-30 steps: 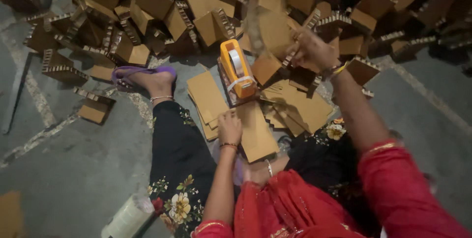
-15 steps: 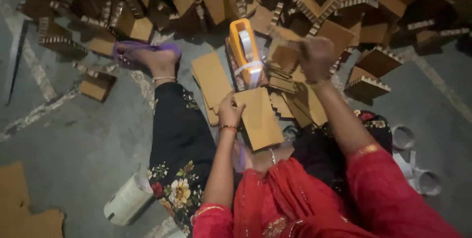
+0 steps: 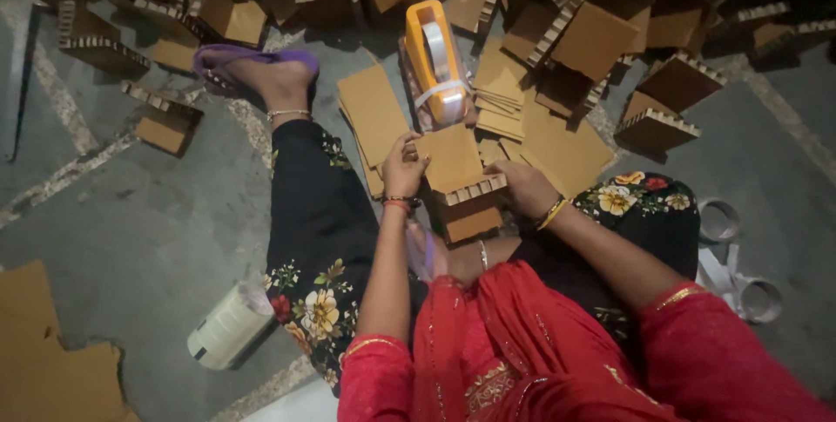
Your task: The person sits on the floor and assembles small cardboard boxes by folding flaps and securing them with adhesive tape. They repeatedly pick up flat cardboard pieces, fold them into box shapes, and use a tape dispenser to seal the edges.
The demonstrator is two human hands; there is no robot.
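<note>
Person seated on grey concrete floor (image 3: 131,230), head view looking down. Left hand (image 3: 402,168) grips the left edge of a small brown corrugated cardboard box piece (image 3: 463,189); fingers curled over the flat top panel, thumb on the side. Right hand (image 3: 525,189) holds the same piece on its right side, fingers wrapped on the edge, palm down; exact fingertip spread can't be told, partly hidden behind the cardboard. The piece sits between both hands, just in front of the person's lap, above the left foot, with its zigzag corrugated edge facing the camera.

Just beyond the piece: orange tape dispenser with clear tape roll (image 3: 437,60), standing on the floor, near the hands but not touching them. Stack of flat brown cardboard sheets (image 3: 373,113) lies left of the dispenser, more flat sheets (image 3: 557,143) to its right. Big pile of assembled brown cardboard boxes (image 3: 601,21) fills the top of the view. Single small box (image 3: 164,121) sits apart at left. Right foot in purple sandal (image 3: 252,60) stretched out toward the pile. White tape roll (image 3: 228,326) lies by the left knee. Empty tape cores (image 3: 740,256) on the floor at right.
</note>
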